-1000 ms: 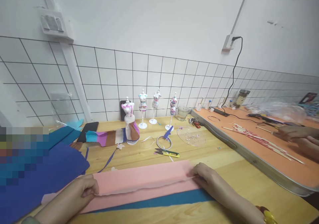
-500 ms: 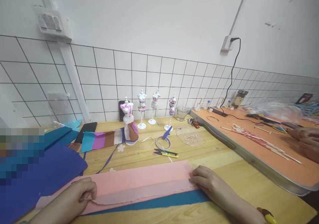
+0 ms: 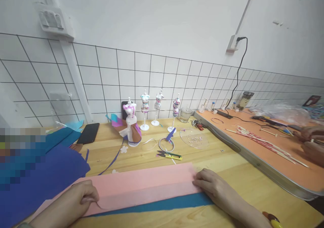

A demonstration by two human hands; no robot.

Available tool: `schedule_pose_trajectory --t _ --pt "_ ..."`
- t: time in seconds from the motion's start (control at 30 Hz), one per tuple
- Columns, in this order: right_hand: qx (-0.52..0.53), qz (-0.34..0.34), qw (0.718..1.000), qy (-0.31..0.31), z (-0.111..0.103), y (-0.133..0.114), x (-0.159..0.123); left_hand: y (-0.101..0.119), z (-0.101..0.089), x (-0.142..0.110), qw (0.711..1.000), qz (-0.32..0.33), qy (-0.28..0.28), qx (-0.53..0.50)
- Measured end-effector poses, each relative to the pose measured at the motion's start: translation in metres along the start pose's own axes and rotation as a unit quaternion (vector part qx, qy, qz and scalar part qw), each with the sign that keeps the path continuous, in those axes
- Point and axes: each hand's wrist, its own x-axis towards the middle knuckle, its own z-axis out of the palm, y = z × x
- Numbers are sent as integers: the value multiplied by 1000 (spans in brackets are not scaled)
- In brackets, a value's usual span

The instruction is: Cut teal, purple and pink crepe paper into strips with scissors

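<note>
A long pink piece of cloth (image 3: 141, 177) lies across the wooden table in front of me, with a paler pink strip (image 3: 141, 194) along its near side. At its left part, my left hand (image 3: 87, 196) pinches the cloth near the lower edge. My right hand (image 3: 209, 184) has its fingers together on the cloth's right end; its fingertips are partly hidden. A teal cloth (image 3: 164, 202) shows beneath the near edge. Beyond the pink cloth lie yellow-handled thread snips (image 3: 173, 156) and a ring (image 3: 166, 145) with a blue piece across it.
Several small white dress forms (image 3: 145, 109) stand near the wall, one in a multicoloured skirt (image 3: 134, 133). Blue cloth (image 3: 48, 177) and a black phone (image 3: 88, 133) lie left. On the right, an orange-topped table (image 3: 253, 133) carries sticks, with another person's hands (image 3: 314, 142) there.
The paler strip lies flatter, level with the pink cloth's near edge. A multicoloured strip beside the nearest dress form has flopped from the table up and back. My hands have barely moved.
</note>
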Motion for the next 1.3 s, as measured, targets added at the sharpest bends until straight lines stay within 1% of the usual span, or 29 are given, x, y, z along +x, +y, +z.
schedule_pose_trajectory --t 0.1,0.3,0.4,0.6,0.8,0.87,0.97,1.03,1.1,1.2,1.3 --pt "-12 -11 1000 -5 0 2 -1 2 -2 0 1000 -4 -15 13" --pt "-10 -21 1000 10 -1 4 -4 10 -6 -2 999 -17 -32 27" --pt "-3 -26 1000 12 -1 4 -4 13 -8 -2 999 -24 -33 23" --pt "25 -41 999 18 -2 3 -4 12 -7 -1 999 -15 -32 -1" --pt "23 -55 998 8 2 5 -8 14 -8 -6 999 -25 -30 27" --pt "24 -56 998 16 2 6 -10 15 -9 -8 998 -39 -41 9" --pt "19 -55 998 26 4 8 -13 17 -10 -10 995 -63 -74 -31" --pt "12 -49 998 25 6 10 -16 17 -10 -11 993 -68 -80 -51" --pt "7 -29 999 15 9 14 -19 17 -10 -11 993 -66 -73 -63" --pt "19 11 1000 1 13 19 -23 17 -9 -11 995 -68 -48 -55" --pt "35 24 999 -2 14 22 -25 21 -11 -10 994 -76 -54 -52"
